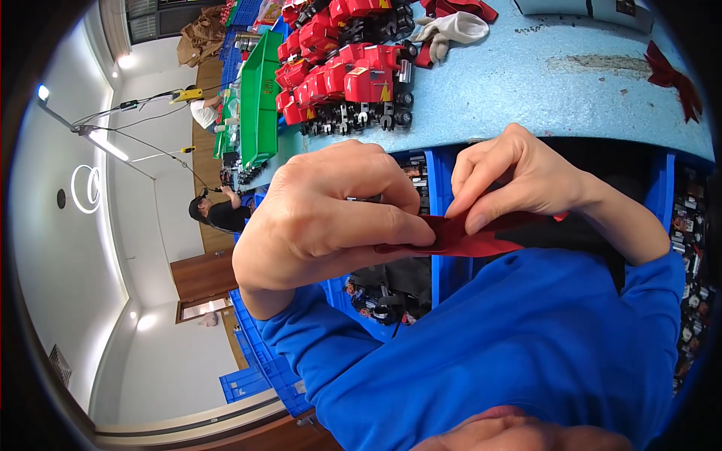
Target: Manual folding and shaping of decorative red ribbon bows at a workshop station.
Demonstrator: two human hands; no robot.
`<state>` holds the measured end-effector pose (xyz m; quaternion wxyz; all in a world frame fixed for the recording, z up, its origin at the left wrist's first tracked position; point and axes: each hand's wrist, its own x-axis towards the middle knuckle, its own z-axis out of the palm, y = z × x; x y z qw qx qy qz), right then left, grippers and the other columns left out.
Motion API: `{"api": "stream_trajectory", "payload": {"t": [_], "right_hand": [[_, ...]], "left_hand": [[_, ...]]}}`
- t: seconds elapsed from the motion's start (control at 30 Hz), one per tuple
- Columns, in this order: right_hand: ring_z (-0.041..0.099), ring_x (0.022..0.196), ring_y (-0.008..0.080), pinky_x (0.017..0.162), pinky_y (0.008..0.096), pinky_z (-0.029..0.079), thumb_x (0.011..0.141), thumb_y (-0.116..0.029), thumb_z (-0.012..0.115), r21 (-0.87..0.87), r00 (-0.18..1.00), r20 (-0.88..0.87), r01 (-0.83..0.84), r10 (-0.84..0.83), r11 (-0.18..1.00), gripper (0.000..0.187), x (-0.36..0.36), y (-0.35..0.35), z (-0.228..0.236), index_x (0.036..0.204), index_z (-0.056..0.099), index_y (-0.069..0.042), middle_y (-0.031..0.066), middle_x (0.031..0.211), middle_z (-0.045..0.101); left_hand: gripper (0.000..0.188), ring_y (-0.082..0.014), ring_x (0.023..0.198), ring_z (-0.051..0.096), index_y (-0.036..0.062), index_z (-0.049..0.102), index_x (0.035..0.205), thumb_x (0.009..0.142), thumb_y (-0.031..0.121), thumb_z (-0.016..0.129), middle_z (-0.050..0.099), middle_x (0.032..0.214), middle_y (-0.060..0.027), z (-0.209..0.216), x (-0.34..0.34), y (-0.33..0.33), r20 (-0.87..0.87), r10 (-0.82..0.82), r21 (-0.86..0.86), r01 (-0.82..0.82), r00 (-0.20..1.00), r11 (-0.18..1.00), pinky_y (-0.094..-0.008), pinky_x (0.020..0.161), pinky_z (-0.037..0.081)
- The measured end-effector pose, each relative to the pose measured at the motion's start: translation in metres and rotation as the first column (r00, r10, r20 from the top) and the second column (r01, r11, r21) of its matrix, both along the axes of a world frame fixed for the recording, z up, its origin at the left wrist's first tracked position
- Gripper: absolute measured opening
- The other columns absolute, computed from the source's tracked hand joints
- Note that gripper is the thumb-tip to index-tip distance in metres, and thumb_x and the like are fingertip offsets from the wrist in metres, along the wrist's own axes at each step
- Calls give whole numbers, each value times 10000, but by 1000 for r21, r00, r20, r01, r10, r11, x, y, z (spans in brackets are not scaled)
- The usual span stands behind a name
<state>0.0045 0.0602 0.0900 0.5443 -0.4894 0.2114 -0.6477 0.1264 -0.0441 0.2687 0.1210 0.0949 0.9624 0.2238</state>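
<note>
Close above my blue shirt, both hands pinch a strip of red cloth [481, 244] that looks like ribbon. My left hand [323, 207] is closed, its thumb and forefinger gripping the strip's left end. Fingertips and thumb of my right hand [519, 180] press together on the cloth further right. Part of the strip is hidden behind the fingers. Beyond the hands, red toy trucks [368, 75] with black wheels are packed together on the light blue worktable [511, 98].
A grey-white glove [455, 28] lies beside the trucks. Another red ribbon piece [673, 79] rests at the table's right. A green tray [261, 98] stands left of the trucks. Blue crates [444, 173] with small parts sit under the table edge. A co-worker [222, 212] is at the left.
</note>
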Motion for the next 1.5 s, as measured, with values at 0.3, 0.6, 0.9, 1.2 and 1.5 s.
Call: {"api": "stream_trajectory", "payload": {"t": [0.3, 0.6, 0.9, 1.2, 1.5], "right_hand": [[597, 772, 137, 720, 254, 464, 700, -104, 740, -114, 997, -52, 43, -50, 992, 181, 7, 0, 0, 865, 703, -39, 82, 816, 665], [603, 783, 141, 729, 256, 462, 691, -84, 736, -110, 997, -30, 62, -66, 992, 184, 12, 1, 0, 864, 701, -32, 77, 825, 661], [596, 773, 101, 699, 222, 476, 738, -26, 691, 253, 987, 161, -29, -12, 967, 145, 8, 5, 11, 877, 664, 5, 77, 821, 651], [593, 749, 116, 674, 220, 468, 710, 57, 603, -22, 873, -160, 464, -461, 886, 210, -5, 2, 15, 906, 665, 12, 78, 829, 629], [587, 769, 131, 702, 225, 464, 691, 98, 565, -185, 626, -279, 709, -728, 681, 258, -10, 11, 25, 906, 664, -4, 81, 825, 614]], "left_hand": [[233, -206, 639, 575, 77, 666, 768, 549, 95, 742, 581, 723, -38, 1, -1, 2, 9, 14, -32, -14, 1000, 999, -303, 542, 444], [231, -203, 632, 572, 73, 666, 769, 551, 86, 740, 577, 714, -35, -3, -1, 4, -2, 18, -27, -18, 1000, 999, -304, 537, 440], [205, -116, 566, 553, 45, 687, 756, 570, -8, 754, 588, 682, -34, -7, -1, 7, 29, 199, -61, -197, 980, 978, -231, 480, 414], [152, -80, 602, 549, 17, 661, 764, 634, 16, 740, 607, 678, -29, -16, -11, 3, -6, 436, -76, -435, 900, 897, -213, 552, 427], [135, -39, 670, 556, -10, 639, 784, 692, 58, 711, 621, 705, -6, -19, -24, 6, -69, 559, -29, -562, 826, 827, -191, 625, 451]]}}
